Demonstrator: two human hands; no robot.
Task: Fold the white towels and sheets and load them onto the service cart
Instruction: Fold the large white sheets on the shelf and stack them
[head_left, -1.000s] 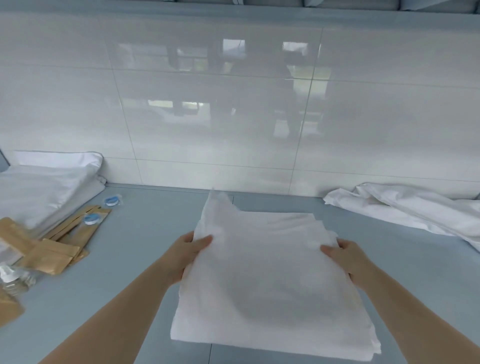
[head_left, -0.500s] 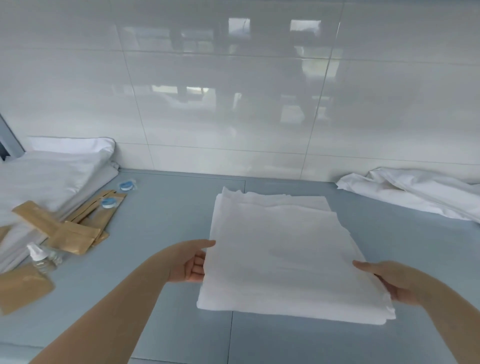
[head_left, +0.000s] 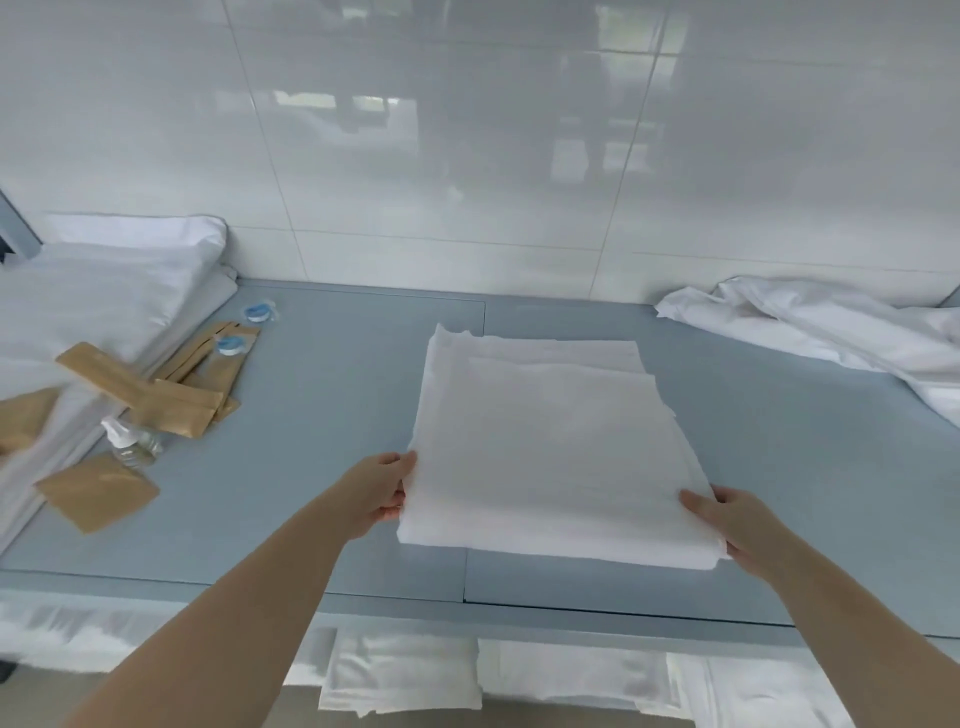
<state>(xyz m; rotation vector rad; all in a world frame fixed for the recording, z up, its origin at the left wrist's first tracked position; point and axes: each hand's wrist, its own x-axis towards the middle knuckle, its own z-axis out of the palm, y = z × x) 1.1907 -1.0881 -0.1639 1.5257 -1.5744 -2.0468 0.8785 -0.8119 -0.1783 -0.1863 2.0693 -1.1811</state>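
Head view: the left hand (head_left: 382, 491) grips the left near edge of the folded white towel (head_left: 550, 452) at the centre of the frame, thumb on top, fingers curled under the edge. The right hand (head_left: 737, 525) grips the right near corner of the same towel, thumb lying on the top face, remaining fingers hidden beneath the cloth. The towel lies flat, its layers slightly offset along the far edge, on the blue-grey work surface (head_left: 332, 441) that spans the middle of the frame. The surface abuts a glossy white tiled wall (head_left: 467, 156) filling the upper half. At the left, a stack of folded white linen (head_left: 104, 301) rests against the wall. Just beside it lie brown paper packets (head_left: 171, 400), two small round blue-and-white items (head_left: 231, 344) and a small clear bottle (head_left: 127, 441) with a white cap; its contents cannot be determined. At the right, loose white sheets (head_left: 831, 332) lie crumpled near the wall. Below the front edge of the surface, at the bottom of the frame, further white towels (head_left: 405, 675) are partly visible on a lower level; what bears them cannot be determined.
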